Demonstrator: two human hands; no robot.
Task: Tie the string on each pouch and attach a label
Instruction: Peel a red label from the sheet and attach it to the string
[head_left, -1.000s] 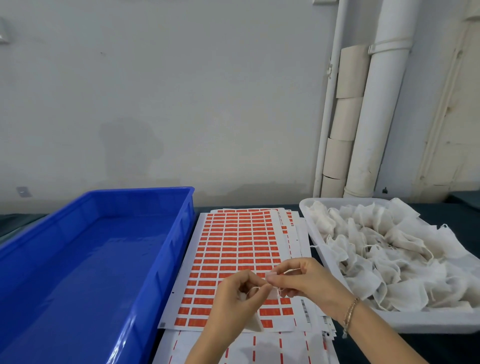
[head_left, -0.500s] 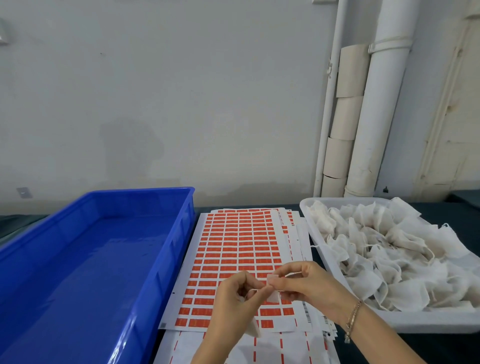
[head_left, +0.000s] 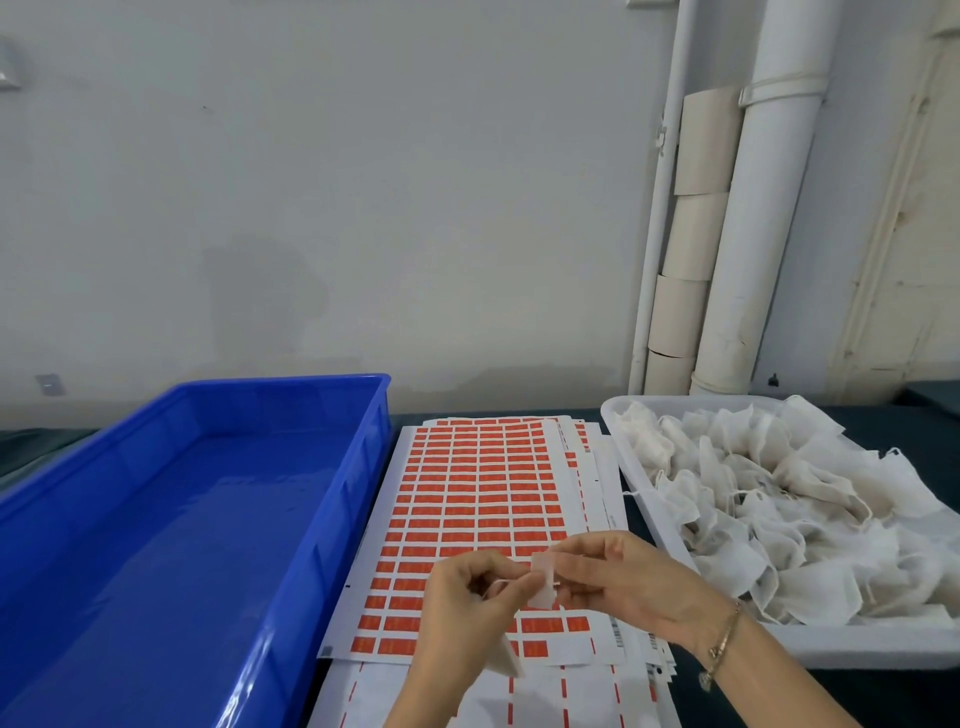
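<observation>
Above the near end of the label sheets (head_left: 478, 493), the left hand (head_left: 462, 603) and right hand (head_left: 628, 587) meet, both pinching one small white pouch (head_left: 543, 584), seemingly for tying; blue bin (head_left: 363, 467) sits left, pouch-filled tray (head_left: 883, 656) right, within reach.

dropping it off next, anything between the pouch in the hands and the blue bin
Nothing visible does. The left hand and right hand hold the pouch over the label sheets; the open blue bin lies beside them, only its wall to clear.
</observation>
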